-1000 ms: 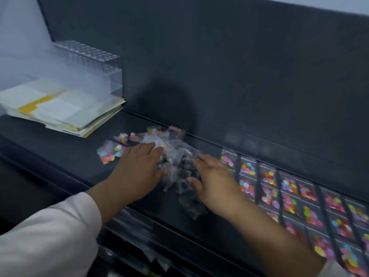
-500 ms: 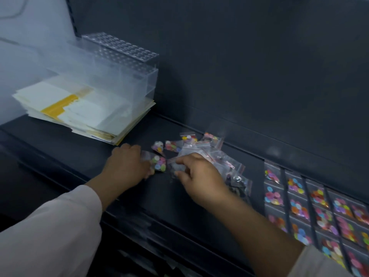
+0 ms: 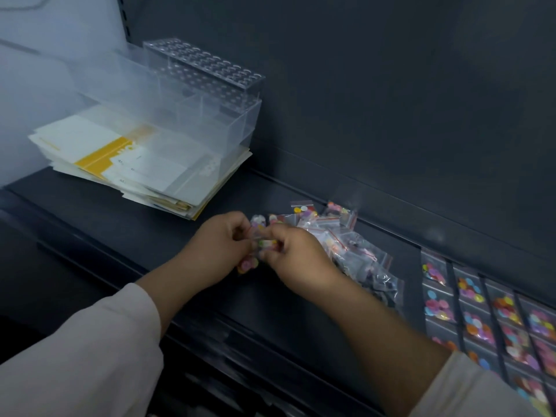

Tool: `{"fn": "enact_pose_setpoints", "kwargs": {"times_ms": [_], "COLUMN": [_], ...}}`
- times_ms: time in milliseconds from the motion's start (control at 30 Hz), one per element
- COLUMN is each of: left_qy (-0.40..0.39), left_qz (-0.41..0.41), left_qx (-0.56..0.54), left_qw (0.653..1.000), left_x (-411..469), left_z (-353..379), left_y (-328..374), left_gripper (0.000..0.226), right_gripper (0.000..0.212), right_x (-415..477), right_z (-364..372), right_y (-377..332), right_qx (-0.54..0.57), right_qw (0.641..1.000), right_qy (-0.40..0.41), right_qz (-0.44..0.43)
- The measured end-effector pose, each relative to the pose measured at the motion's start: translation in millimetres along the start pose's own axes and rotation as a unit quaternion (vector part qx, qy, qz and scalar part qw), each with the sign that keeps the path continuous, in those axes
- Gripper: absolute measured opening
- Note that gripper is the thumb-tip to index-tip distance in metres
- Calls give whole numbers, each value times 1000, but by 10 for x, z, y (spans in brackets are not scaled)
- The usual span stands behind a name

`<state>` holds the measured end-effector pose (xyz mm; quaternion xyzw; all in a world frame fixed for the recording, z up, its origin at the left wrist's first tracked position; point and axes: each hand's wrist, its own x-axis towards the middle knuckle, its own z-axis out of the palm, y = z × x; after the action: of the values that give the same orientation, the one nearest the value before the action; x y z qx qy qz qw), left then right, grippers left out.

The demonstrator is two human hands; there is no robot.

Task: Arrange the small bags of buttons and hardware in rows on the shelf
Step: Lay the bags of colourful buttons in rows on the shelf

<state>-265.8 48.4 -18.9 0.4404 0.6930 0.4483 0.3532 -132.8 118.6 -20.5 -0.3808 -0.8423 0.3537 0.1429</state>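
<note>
Fingers [image 3: 238, 229] tight round small button bags [image 3: 265, 244]

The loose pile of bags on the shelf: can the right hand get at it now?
Probably yes: the pile lies right beside the right hand, nothing between. But that hand and the left hand together pinch one small bag, so it is occupied.

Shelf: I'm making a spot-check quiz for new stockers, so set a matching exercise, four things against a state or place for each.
Things
1. held bag
2. loose pile of bags
3. laid-out bags
4. clear organiser

States or places
A. flat in rows, right end of the shelf
B. pinched between left hand and right hand
C. transparent, holes in its top
D. heaped, just right of the hands

Pairs: 1-B, 2-D, 3-A, 4-C
</note>
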Motion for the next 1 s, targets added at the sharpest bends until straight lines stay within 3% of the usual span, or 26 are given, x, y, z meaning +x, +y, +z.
{"fn": "enact_pose_setpoints", "kwargs": {"times_ms": [67,167,267,467,700,833,1000], "left_qy": [-5,-26,-84,-97,-126,-131,-145], "left_qz": [-5,-29,-53,-79,-107,-134,-163], "left_qx": [-58,-136,-203,-199,-209,-232,-257], "left_qw": [998,990,974,972,964,955,942], "left_x": [-11,-41,-90,-201,-445,-579,-720], "left_z": [39,112,230,544,1110,1403,1734], "left_y": [86,170,251,414,696,837,956], "left_gripper": [12,16,25,35,26,22,29], "right_gripper": [10,24,21,9,25,23,23], "right_x": [-33,-134,-283,-693,-1242,-1567,-1947], "right_z": [-49,-170,-319,-643,-987,-1140,-1326], "right_y": [5,47,95,328,669,880,1111], "right_qx": [76,193,287,428,433,435,478], "right_qw": [997,979,951,883,875,868,834], "right_qy": [10,34,54,36,84,114,151], "right_qz": [18,51,98,192,200,210,232]}}
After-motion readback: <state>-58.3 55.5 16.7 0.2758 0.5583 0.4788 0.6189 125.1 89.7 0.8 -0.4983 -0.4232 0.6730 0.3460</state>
